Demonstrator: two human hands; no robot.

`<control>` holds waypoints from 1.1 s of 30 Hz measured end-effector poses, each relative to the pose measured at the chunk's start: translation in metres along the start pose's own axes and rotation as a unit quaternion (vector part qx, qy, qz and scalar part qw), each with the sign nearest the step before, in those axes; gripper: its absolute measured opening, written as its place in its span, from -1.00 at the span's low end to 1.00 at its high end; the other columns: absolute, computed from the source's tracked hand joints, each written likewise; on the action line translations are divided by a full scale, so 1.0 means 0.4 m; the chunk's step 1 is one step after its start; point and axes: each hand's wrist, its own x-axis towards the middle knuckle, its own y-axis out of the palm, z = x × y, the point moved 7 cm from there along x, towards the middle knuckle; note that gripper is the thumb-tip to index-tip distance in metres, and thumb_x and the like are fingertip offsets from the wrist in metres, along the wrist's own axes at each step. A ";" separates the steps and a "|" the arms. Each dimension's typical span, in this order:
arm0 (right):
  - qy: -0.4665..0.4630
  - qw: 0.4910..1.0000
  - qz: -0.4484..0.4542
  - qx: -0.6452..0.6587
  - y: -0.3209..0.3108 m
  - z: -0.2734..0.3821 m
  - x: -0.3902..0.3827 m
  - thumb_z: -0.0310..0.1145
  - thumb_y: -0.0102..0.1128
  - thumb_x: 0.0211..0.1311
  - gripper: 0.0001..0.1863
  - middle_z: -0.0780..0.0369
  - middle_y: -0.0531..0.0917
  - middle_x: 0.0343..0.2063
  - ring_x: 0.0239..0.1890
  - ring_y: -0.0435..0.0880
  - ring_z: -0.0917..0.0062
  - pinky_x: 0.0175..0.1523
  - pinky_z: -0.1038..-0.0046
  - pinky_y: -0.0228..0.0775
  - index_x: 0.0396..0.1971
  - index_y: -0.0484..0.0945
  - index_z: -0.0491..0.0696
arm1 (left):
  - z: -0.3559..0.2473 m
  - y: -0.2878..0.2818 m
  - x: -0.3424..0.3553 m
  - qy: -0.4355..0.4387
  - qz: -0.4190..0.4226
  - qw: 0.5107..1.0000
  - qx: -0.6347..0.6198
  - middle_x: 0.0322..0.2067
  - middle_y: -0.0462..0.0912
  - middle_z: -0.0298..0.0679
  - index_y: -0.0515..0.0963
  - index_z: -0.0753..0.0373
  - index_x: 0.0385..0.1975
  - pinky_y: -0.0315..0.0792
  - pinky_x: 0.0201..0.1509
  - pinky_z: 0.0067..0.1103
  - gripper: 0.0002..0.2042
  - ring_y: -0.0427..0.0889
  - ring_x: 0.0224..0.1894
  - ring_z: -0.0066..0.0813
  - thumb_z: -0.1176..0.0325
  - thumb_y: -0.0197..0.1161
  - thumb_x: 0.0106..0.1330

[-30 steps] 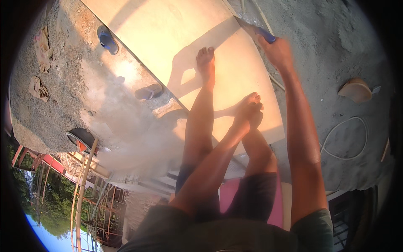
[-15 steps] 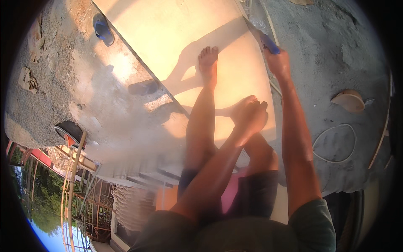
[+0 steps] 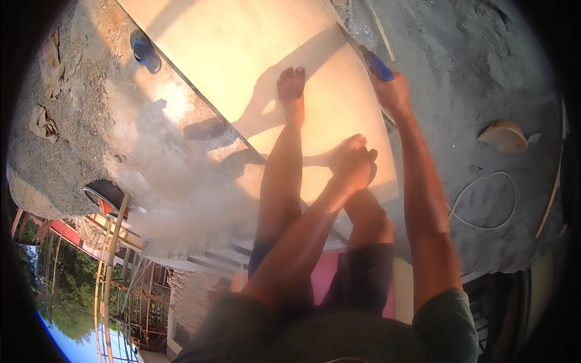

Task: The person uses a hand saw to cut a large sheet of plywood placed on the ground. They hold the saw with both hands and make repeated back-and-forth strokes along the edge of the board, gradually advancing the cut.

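I stand barefoot on a large pale board [image 3: 242, 54] that lies on a concrete floor. My right hand [image 3: 393, 92] is closed around the blue handle of a hand saw [image 3: 377, 65]. The saw's blade runs up along the board's right edge. My left hand [image 3: 353, 162] rests with curled fingers on my bent right leg, holding nothing. My left foot [image 3: 291, 83] is planted flat farther up the board.
A blue sandal [image 3: 144, 51] and a dark sandal [image 3: 206, 128] lie by the board's left edge. On the grey floor at right are a tan bowl-shaped object [image 3: 502, 136], a white cable loop [image 3: 484, 199] and a thin wooden strip [image 3: 381, 27]. Scaffolding [image 3: 115, 266] stands beyond the floor's edge at lower left.
My right hand with the saw has slid slightly toward me along the board's edge. My left hand stays on my leg, and my head has shifted a little.
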 end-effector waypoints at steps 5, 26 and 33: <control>-0.026 0.999 -0.029 0.000 -0.023 -0.017 -0.117 -0.17 0.24 0.10 -0.64 -0.02 0.69 -0.55 -0.44 0.75 0.22 -0.24 0.23 0.53 -0.42 0.64 -0.23 | -0.035 0.042 -0.010 -0.012 0.015 1.000 0.000 0.28 0.47 -0.09 0.56 0.27 0.06 0.42 0.28 -0.35 -0.67 0.47 0.30 -0.23 0.39 0.11 0.32; -0.020 1.000 -0.005 -0.022 -0.031 -0.073 -0.001 -0.12 0.23 0.12 -0.61 -0.03 0.72 -0.51 -0.42 0.74 0.09 -0.20 0.20 0.54 -0.38 0.67 -0.22 | -0.068 -0.006 -0.033 -0.033 0.091 0.994 0.043 0.31 0.45 -0.11 0.61 0.28 0.01 0.41 0.33 -0.35 -0.68 0.34 0.42 -0.29 0.48 0.04 0.30; 0.030 0.999 -0.009 0.008 -0.031 -0.112 -0.114 -0.21 0.27 0.10 -0.68 0.03 0.69 -0.56 -0.48 0.71 0.34 -0.25 0.26 0.52 -0.37 0.68 -0.20 | -0.110 -0.023 -0.006 0.058 -0.020 0.998 0.034 0.05 0.61 -0.10 0.62 0.31 -0.10 0.45 0.23 -0.36 -0.74 0.51 0.22 -0.27 0.47 0.09 0.28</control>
